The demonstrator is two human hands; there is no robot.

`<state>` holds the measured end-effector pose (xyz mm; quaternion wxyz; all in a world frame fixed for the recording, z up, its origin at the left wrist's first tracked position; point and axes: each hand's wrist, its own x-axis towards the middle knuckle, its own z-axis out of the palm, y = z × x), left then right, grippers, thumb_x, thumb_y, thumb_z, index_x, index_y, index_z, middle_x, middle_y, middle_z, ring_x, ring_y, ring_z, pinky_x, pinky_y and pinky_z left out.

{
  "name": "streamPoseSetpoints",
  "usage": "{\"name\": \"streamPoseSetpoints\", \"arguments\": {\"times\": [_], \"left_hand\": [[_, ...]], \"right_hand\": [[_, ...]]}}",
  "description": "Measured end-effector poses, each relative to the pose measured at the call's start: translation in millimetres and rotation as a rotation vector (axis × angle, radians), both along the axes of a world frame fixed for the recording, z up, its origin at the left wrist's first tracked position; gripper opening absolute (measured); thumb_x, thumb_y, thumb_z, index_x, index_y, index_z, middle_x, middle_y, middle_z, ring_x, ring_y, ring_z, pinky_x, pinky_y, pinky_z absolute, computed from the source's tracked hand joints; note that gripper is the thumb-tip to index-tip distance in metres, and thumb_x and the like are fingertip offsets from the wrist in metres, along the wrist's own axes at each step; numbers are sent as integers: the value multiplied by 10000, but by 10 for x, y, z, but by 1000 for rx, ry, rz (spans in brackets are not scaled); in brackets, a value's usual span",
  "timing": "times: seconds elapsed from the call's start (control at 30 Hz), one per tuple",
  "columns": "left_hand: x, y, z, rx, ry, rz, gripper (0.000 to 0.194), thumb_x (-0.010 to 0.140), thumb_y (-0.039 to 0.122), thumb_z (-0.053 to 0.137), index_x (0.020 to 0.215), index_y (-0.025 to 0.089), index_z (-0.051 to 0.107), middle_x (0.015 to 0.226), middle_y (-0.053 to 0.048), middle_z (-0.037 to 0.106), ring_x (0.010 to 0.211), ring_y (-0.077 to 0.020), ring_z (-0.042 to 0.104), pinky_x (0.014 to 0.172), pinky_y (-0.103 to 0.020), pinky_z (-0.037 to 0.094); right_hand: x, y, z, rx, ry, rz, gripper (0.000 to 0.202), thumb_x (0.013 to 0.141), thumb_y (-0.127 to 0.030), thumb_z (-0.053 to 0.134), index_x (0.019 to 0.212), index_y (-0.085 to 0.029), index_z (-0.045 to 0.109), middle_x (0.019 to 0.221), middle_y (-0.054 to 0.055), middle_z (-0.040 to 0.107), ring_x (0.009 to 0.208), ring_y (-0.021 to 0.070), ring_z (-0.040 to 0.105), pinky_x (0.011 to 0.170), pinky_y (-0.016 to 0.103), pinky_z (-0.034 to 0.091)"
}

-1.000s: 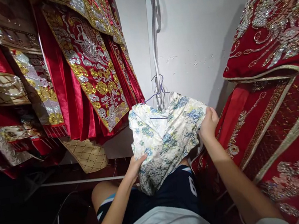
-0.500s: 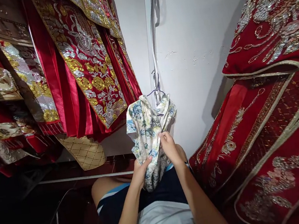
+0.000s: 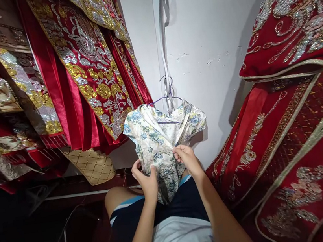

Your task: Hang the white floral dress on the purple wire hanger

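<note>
A white short-sleeved dress [image 3: 154, 137] with blue, green and yellow flowers hangs from a thin purple hanger [image 3: 163, 98] in front of me. Its V-neck faces me, both sleeves are spread, and its lower part gathers down between my thighs. With thumb and fingers, my right hand [image 3: 186, 158] pinches the front edge just below the neckline. At the dress's left side is my left hand [image 3: 146, 180], its thumb against the fabric and its fingers apart from the thumb near the side edge.
Red gowns with gold and silver embroidery [image 3: 96, 78] hang on the left. More red beaded gowns [image 3: 287, 128] stand close on the right. A white wall [image 3: 200, 32] with a pale vertical strap [image 3: 162, 37] lies behind the dress. A white rod [image 3: 78, 194] runs low at left.
The dress has spread from a bunched, folded shape to lying wide, its hanger now more visible. My left hand has moved left and its fingers have loosened; my right hand keeps its pinch.
</note>
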<state>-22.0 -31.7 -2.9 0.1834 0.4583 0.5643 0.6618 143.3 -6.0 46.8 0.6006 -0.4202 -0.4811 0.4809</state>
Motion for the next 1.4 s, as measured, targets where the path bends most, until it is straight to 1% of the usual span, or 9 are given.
{"name": "streamPoseSetpoints", "arguments": {"times": [0.13,0.27,0.4,0.67,0.83,0.93,1.03,1.17,1.4], "left_hand": [[301,116,162,137,194,-262,483,840,265,654,1278,228,454,1265,-130,538,1130,-253,550,965,-357,427],[483,343,277,168,419,-517,102,922,217,483,998,202,550,953,-57,606,863,-196,577,780,-306,442],[496,370,274,131,643,-534,113,900,154,451,838,200,533,834,-29,575,764,-175,544,697,-274,399],[520,162,272,-70,985,-488,184,879,89,425,896,210,562,910,-57,643,825,-212,620,677,-287,394],[460,126,334,-68,1115,-602,178,919,126,427,935,198,588,953,-87,672,856,-247,645,688,-312,421],[377,238,679,69,1007,-621,199,958,232,463,1115,187,576,1033,-98,685,930,-252,646,777,-328,461],[334,482,1260,199,888,-438,448,988,253,419,1428,178,380,1128,-108,683,894,-236,655,740,-320,463],[372,846,1935,333,1032,-260,409,997,251,391,1394,200,477,1139,-113,693,908,-244,660,701,-306,436],[520,954,2173,465,952,-254,201,955,271,504,875,185,667,787,-51,698,702,-193,611,616,-279,355]], "right_hand": [[-8,-67,140,-30,-14,60,243,747,-384,708,648,-181,618,471,-35,540,403,85,389,423,224,278],[48,-85,212,-59,20,85,253,693,-366,743,596,-162,629,466,-25,548,385,69,400,390,207,269],[146,116,424,-66,122,-25,218,696,-305,703,568,-164,597,467,-39,521,370,44,364,357,189,227],[230,874,1397,-37,250,-64,170,733,-96,673,611,-146,565,471,-58,495,360,14,342,319,137,189],[232,835,1518,-32,296,7,133,827,-135,615,695,-124,599,466,-87,427,342,9,297,319,134,193],[221,747,1485,-6,312,16,108,840,-167,621,738,-130,614,469,-83,447,340,19,333,325,136,215],[232,690,1493,47,257,20,98,809,-182,661,733,-132,624,467,-73,473,344,26,362,337,140,235],[282,632,1561,143,69,29,115,780,-200,672,698,-126,639,437,-63,464,356,37,365,350,157,223],[273,751,1328,237,-47,-143,182,739,-311,695,658,-192,584,446,-77,441,416,80,347,432,214,265]]}}
